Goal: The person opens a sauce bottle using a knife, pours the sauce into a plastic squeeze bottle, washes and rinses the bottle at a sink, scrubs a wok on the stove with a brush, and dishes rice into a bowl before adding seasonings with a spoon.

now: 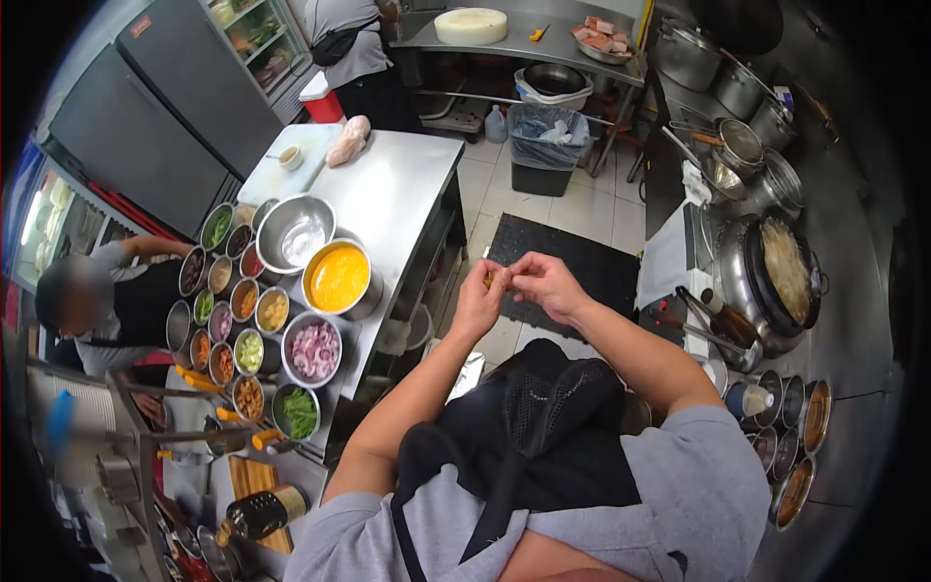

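My left hand (480, 303) and my right hand (546, 289) meet in front of me above the floor, fingertips pinched together. Whatever lies between the fingers is too small and hidden to name. To the left, on the steel table (412, 170), stand a steel pot of beaten egg (337, 276), a bare mixing bowl (296, 235), a bowl of chopped red onion (312, 351) and a bowl of cut green vegetable (297, 412). Neither hand touches them.
Several small ingredient tins crowd the table's left side, near a person (82, 301). Another person (349, 58) stands at the back. A wok (776, 276) sits on the right. A bin (546, 150) and a black mat (543, 238) lie ahead.
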`<state>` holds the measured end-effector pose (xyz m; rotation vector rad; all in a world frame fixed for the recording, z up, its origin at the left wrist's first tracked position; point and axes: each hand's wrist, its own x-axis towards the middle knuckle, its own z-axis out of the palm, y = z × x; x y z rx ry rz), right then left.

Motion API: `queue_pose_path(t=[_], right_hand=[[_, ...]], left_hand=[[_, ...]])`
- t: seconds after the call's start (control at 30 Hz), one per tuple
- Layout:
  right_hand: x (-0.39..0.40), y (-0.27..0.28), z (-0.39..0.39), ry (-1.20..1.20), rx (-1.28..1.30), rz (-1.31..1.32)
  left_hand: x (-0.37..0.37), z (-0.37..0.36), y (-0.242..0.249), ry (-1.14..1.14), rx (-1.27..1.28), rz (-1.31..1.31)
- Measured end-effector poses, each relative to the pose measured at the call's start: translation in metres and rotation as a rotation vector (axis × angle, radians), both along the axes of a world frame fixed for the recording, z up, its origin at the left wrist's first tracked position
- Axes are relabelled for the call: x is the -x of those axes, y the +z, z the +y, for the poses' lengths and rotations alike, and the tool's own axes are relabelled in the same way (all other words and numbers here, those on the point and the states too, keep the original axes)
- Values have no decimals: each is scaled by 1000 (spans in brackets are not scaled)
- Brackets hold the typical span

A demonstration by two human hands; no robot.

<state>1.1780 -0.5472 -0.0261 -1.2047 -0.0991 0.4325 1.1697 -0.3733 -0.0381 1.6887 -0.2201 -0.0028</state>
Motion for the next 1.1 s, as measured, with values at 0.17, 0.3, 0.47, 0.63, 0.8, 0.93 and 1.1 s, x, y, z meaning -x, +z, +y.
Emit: queue_pose_path(t=[0.17,0.3,0.47,0.63,0.8,0.93,1.1], right_hand=[[-74,-24,-96,-87,-17,64],[-143,-102,-197,-168,160,220],[-194,-138,-301,-177,353,373],[-240,-134,-377,-214,472,422],[-273,-119,-412,-235,536,327],[-266,-115,-418,-197,593,321],[-251,-156,-404,-68,634,404]], left_hand=[[-117,-33,-77,-80,-101,372],[-218,-48,-219,-143,-432,967],[-331,-150,-271,-114,-507,914],[-572,-267,-227,-383,-1118,352],[-756,-342,-84,10,-653,372],[-770,-332,58,244,-517,-39],[-722,-267,151,92,724,-316]])
